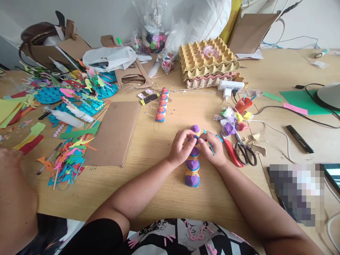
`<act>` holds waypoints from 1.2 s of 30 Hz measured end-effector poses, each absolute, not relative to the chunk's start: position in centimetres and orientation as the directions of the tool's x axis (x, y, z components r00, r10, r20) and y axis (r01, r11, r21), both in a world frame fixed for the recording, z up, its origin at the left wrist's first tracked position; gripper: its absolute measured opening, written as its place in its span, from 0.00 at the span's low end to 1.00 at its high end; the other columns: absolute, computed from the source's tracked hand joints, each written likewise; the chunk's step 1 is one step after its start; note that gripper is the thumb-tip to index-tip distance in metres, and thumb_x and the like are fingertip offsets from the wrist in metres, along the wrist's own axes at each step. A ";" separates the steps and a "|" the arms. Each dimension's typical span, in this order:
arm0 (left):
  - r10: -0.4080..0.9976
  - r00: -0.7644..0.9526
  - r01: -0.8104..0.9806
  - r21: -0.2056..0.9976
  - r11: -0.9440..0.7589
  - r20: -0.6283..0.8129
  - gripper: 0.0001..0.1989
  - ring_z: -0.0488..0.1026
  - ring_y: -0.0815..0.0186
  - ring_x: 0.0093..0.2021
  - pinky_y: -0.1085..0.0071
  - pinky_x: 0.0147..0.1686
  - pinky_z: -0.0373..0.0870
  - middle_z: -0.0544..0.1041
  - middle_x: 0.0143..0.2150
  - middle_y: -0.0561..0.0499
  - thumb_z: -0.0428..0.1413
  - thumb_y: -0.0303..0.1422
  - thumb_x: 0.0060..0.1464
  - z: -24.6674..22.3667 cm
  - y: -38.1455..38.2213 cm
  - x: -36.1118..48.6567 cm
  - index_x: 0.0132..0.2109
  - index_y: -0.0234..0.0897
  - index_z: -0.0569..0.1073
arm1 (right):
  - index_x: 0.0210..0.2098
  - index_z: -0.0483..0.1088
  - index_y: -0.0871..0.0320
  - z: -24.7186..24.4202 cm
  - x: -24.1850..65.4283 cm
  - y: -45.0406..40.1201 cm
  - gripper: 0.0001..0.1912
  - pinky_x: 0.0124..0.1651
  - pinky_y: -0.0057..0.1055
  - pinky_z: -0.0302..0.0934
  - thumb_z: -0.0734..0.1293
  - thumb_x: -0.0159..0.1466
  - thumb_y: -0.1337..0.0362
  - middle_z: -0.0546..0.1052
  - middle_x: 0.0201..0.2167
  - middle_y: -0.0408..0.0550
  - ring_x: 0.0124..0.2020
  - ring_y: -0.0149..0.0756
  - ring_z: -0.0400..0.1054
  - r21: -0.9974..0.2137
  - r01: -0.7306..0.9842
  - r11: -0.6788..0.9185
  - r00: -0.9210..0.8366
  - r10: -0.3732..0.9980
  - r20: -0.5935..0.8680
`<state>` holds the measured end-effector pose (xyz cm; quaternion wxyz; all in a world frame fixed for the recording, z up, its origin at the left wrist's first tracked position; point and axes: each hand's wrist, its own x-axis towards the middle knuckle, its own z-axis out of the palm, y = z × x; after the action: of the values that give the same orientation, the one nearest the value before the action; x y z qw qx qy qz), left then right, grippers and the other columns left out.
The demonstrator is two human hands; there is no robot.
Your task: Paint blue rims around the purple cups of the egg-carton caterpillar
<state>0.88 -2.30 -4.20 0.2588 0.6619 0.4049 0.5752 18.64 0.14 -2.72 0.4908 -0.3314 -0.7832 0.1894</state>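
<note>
A strip of egg-carton cups [192,165], coloured purple, blue and orange, lies lengthwise in front of me on the table. Over its second cup from the far end, the fingertips of my left hand [182,147] and my right hand [214,150] come together. Between them shows a small blue piece [197,137] that looks like modelling clay; my left hand pinches it. My right hand also keeps a thin blue modelling tool [212,148] among its closed fingers. Part of the cup underneath is hidden by my fingers.
To the right are red-handled cutters [232,152], scissors [245,153], bagged clay [228,127] and an orange cup [243,105]. A red egg-carton caterpillar [161,105], cardboard [114,132] and stacked egg trays [207,58] lie beyond. Another person's arm [16,202] rests at left.
</note>
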 end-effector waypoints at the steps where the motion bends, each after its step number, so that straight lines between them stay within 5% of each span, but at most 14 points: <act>1: 0.837 0.022 0.228 0.813 -0.536 0.546 0.12 0.77 0.60 0.48 0.61 0.51 0.72 0.80 0.48 0.46 0.58 0.42 0.72 -4.3 -2.3 0.9 0.56 0.42 0.75 | 0.32 0.69 0.52 -2.7 18.6 0.1 0.17 0.34 0.35 0.64 0.64 0.77 0.53 0.74 0.25 0.44 0.28 0.35 0.69 -0.654 0.324 0.684 -0.285 0.730 0.622; 8: 0.796 0.070 0.284 0.753 -0.593 0.601 0.07 0.76 0.61 0.45 0.63 0.49 0.72 0.80 0.42 0.49 0.56 0.38 0.74 -3.9 -2.2 0.9 0.46 0.42 0.75 | 0.31 0.71 0.53 -2.7 18.5 0.0 0.23 0.35 0.36 0.64 0.63 0.77 0.46 0.75 0.25 0.44 0.28 0.36 0.69 -0.715 0.270 0.645 -0.308 0.762 0.570; 16: 0.808 0.045 0.315 0.760 -0.569 0.587 0.12 0.74 0.63 0.41 0.63 0.46 0.71 0.79 0.37 0.50 0.55 0.39 0.75 -3.7 -2.3 0.9 0.40 0.42 0.73 | 0.41 0.70 0.52 -3.2 18.5 0.1 0.09 0.39 0.39 0.66 0.65 0.76 0.55 0.78 0.33 0.47 0.35 0.40 0.72 -0.597 0.334 0.729 -0.339 0.684 0.646; 23: 0.821 0.067 0.325 0.766 -0.555 0.567 0.11 0.75 0.61 0.44 0.62 0.46 0.72 0.80 0.42 0.48 0.55 0.43 0.74 -3.8 -2.3 1.0 0.45 0.42 0.75 | 0.33 0.68 0.52 -2.8 18.3 0.0 0.18 0.35 0.36 0.62 0.61 0.78 0.54 0.75 0.26 0.44 0.29 0.36 0.69 -0.642 0.290 0.710 -0.333 0.703 0.628; 28: 0.810 0.115 0.351 0.739 -0.574 0.575 0.15 0.74 0.60 0.41 0.61 0.46 0.71 0.78 0.36 0.49 0.51 0.43 0.75 -3.6 -2.3 1.0 0.39 0.43 0.72 | 0.30 0.68 0.52 -2.8 18.3 0.1 0.23 0.35 0.37 0.62 0.59 0.79 0.48 0.74 0.25 0.45 0.28 0.37 0.69 -0.661 0.304 0.686 -0.354 0.726 0.590; 36: 0.845 0.060 0.370 0.774 -0.514 0.532 0.21 0.75 0.60 0.40 0.61 0.45 0.71 0.78 0.35 0.48 0.47 0.47 0.76 -4.0 -2.1 1.0 0.37 0.42 0.72 | 0.38 0.69 0.51 -3.1 18.5 0.1 0.14 0.40 0.40 0.66 0.62 0.76 0.52 0.78 0.32 0.48 0.34 0.40 0.72 -0.609 0.347 0.713 -0.387 0.701 0.599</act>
<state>0.97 -2.13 -3.95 0.2254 0.6922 0.4387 0.5270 18.52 0.07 -3.10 0.4490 -0.3236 -0.8093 0.1969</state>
